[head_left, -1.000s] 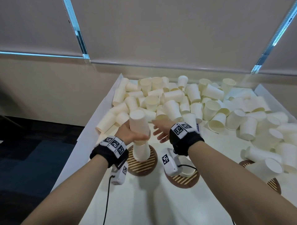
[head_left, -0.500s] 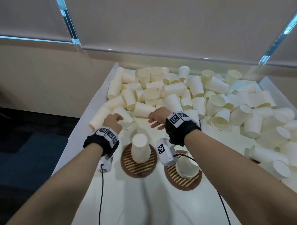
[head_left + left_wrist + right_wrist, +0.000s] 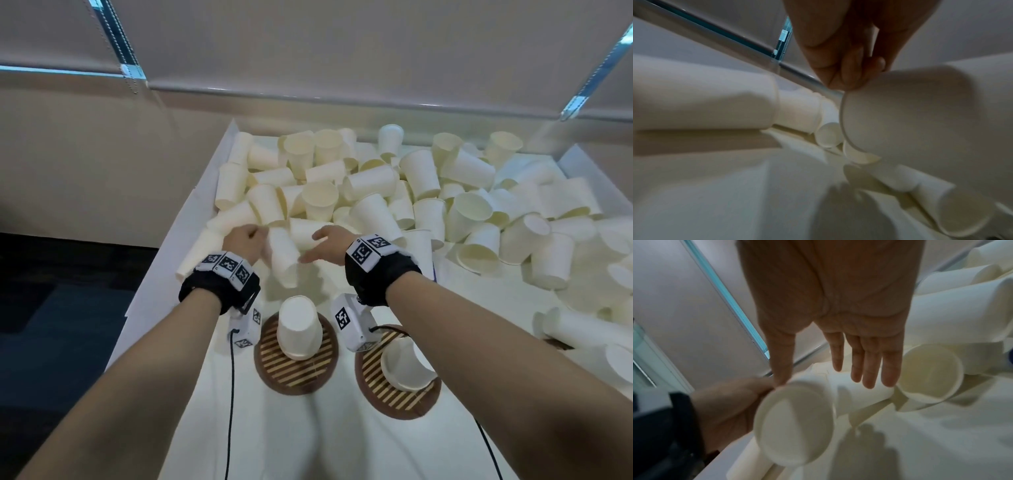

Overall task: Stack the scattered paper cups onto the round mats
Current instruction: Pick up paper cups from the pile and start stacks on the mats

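Note:
In the head view my left hand (image 3: 255, 237) pinches the end of a white paper cup (image 3: 283, 257) at the near edge of the cup pile (image 3: 376, 192). The left wrist view shows its fingers (image 3: 846, 76) closed on that cup's (image 3: 920, 116) edge. My right hand (image 3: 317, 245) hovers flat beside it, fingers straight, over a lying cup (image 3: 861, 395); it holds nothing. The left round mat (image 3: 274, 368) carries an upside-down cup stack (image 3: 298, 327). On the right mat (image 3: 380, 390) sits a mouth-up cup (image 3: 407, 368).
Loose cups cover the far and right parts of the white table (image 3: 308, 445). A third mat (image 3: 558, 343) at the right is mostly hidden under cups. The table's left edge (image 3: 164, 260) drops to a dark floor. Cables hang from both wrists.
My left hand set its cup on the left mat's stack, reached back to the pile and took hold of another cup. My right hand stayed open and shifted slightly toward that cup.

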Demonstrator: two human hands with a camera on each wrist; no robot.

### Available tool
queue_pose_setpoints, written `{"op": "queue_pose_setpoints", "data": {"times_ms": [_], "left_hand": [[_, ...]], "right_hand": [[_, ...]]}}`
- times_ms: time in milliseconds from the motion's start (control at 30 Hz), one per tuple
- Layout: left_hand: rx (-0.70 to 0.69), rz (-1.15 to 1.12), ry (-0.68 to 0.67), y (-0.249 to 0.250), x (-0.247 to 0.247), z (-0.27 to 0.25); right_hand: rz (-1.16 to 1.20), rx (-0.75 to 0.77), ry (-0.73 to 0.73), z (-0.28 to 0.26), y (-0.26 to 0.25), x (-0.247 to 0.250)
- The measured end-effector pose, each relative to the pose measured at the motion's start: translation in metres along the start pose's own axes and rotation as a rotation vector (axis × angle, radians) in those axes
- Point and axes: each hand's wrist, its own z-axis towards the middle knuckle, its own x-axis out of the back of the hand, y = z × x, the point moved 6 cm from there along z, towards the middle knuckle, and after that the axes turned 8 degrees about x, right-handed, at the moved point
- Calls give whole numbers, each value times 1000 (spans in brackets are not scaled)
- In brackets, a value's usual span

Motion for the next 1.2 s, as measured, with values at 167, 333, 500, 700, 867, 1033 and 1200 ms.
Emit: {"op": "queue_pose_setpoints", "data": {"times_ms": [167,333,500,700,867,1033,1200], "left_hand": [[-98,-137,-60,26,2,-6],[-77,24,325,7,35,0],[253,407,195,-63,27,15],[281,119,84,-68,23,1],[13,-52,-30,-18,28,-22],[-87,-325,-303,21,28,-53],[-113,-497,-443,31,24,-78]], "right_hand": [[102,-7,-2,5,-15,-15],[200,-30,62,12,-11,-16],[258,-5,21,7,1,-8],[284,137,88,-5,-8,4],[568,193,235,-12,-16,13],[755,259,209,-24,-26,11],[753,328,97,-42,-38,8]]}}
